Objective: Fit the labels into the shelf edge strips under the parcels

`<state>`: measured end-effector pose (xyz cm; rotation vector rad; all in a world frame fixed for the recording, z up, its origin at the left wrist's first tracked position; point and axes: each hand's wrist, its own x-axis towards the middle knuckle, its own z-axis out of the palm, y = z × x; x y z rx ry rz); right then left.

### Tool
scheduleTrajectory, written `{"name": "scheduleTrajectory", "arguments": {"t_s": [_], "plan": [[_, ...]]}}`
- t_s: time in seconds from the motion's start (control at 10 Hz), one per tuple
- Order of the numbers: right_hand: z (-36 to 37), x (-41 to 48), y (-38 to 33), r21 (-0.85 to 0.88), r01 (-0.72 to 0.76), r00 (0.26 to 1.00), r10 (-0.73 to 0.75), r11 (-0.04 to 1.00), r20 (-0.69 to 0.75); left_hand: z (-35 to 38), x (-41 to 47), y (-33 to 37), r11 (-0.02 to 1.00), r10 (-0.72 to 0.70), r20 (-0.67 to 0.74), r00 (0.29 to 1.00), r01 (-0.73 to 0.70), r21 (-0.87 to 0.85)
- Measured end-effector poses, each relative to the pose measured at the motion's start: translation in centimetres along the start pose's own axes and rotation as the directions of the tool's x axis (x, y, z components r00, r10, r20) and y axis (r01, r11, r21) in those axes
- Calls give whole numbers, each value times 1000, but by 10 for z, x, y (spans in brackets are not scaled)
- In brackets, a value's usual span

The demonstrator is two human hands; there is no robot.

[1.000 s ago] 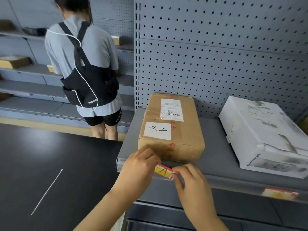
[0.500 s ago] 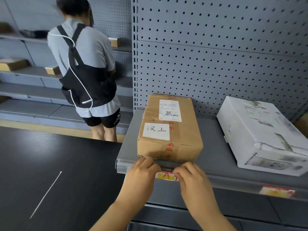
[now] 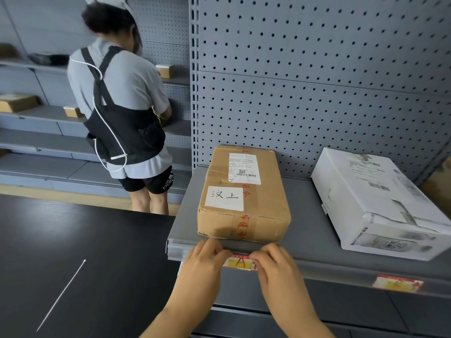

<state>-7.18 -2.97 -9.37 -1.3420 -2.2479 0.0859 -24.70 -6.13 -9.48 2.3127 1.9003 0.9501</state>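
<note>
A small red, white and yellow label [image 3: 238, 262] lies flat against the clear edge strip [image 3: 178, 250] of the grey shelf, right under the brown cardboard parcel [image 3: 244, 196]. My left hand [image 3: 205, 262] pinches the label's left end and my right hand [image 3: 275, 267] presses its right end. A second label [image 3: 397, 283] sits in the strip under the white parcel [image 3: 375, 203] on the right.
A grey pegboard wall [image 3: 317, 81] backs the shelf. A person in a grey shirt with a black harness [image 3: 122, 113] stands at the left by other shelves with small boxes. A black surface [image 3: 73, 264] lies at lower left.
The label went from tilted in front of the strip to lying flat along it. Both hands closed in on its ends and rose slightly.
</note>
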Motion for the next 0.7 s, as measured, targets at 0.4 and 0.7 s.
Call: {"name": "scheduleTrajectory", "arguments": {"t_s": [0.4,0.7], "plan": [[-8,-14,-3,17,-17,1000,17,1000,-15,-3,-6,1,997,28,48,998,-31,69],[-74,-11,26,93,21,943,11,995,-333,-35,23,34,984,174,-113,978,-176,-6]]}}
